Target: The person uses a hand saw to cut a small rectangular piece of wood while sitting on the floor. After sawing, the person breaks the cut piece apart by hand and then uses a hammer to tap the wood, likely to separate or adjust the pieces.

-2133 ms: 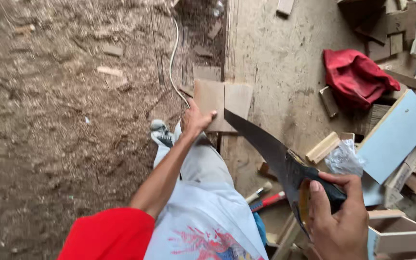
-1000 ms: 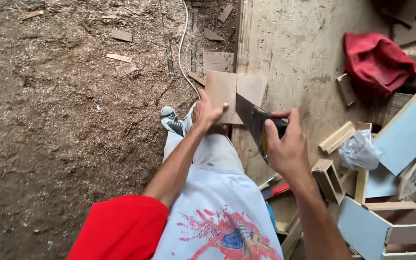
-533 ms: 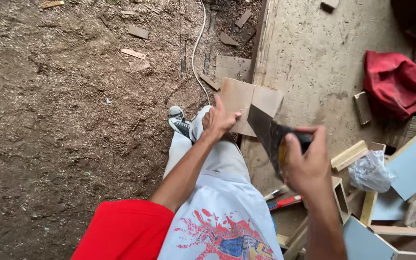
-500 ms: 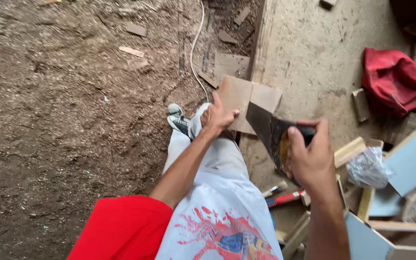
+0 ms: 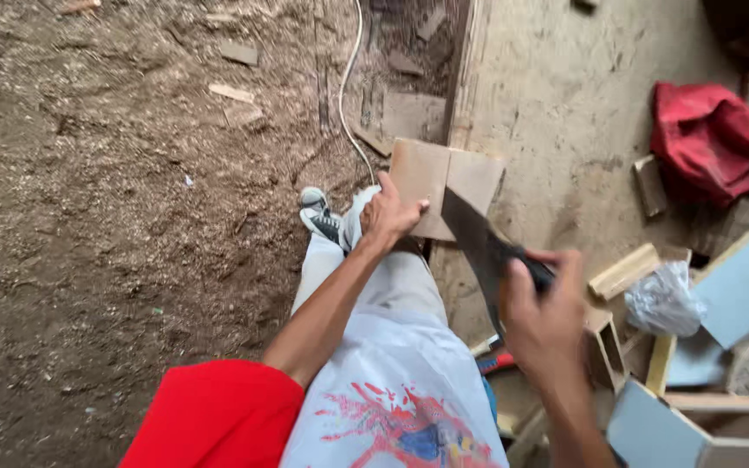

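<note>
At the far edge of the concrete slab [image 5: 565, 95], a thin wooden board [image 5: 444, 178] is being pressed down by the left hand [image 5: 389, 215], while a dark-bladed handsaw [image 5: 478, 244] is being clasped tightly in the right hand [image 5: 548, 316], its grip closed round the handle.

Soft daylight, slight motion blur

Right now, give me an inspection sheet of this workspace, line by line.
Surface: dusty plywood platform beside sawdust-covered ground.
Job's things: brown board, dark handsaw with its blade at the board's near edge.
Clutter: wood offcuts, blue panels, crumpled plastic bag, red cloth.
Hands: left hand presses the board; right hand grips the saw handle.
Cables: white cable across the ground.
Surroundings: the person's own shoe by the board.
</note>
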